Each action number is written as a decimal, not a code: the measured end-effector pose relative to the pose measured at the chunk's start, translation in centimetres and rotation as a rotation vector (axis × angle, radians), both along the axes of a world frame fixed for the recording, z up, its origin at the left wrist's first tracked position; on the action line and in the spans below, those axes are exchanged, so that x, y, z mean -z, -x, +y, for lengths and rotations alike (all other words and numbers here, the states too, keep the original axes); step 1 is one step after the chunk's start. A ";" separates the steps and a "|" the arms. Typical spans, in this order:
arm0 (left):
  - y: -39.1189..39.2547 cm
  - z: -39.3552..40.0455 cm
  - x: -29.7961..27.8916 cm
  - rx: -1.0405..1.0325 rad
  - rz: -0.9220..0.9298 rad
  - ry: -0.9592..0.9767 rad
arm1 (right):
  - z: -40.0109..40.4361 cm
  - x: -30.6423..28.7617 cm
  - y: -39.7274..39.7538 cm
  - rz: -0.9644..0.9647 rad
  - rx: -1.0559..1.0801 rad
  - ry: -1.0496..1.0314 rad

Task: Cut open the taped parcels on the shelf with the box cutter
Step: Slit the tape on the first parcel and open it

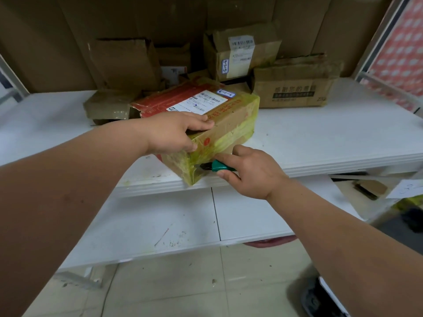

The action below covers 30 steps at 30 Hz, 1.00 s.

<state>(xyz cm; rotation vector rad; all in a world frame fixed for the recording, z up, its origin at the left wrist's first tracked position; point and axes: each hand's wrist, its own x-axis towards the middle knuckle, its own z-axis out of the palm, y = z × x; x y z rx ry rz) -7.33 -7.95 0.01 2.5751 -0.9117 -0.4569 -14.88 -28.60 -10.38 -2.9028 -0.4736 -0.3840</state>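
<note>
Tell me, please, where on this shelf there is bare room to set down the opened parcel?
The shelf is bare right of the taped parcel, in front of the printed carton. A smaller patch lies left of the left hand. The back is crowded with boxes.

left hand (pixel 176 132) steadying parcel (pixel 225 124), right hand (pixel 249 172) gripping box cutter (pixel 216 166)
</note>
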 end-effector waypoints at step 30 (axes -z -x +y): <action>1.4 -7.1 -0.7 -0.516 -0.155 -0.313 | -9.3 0.1 -7.7 -0.107 -0.112 0.015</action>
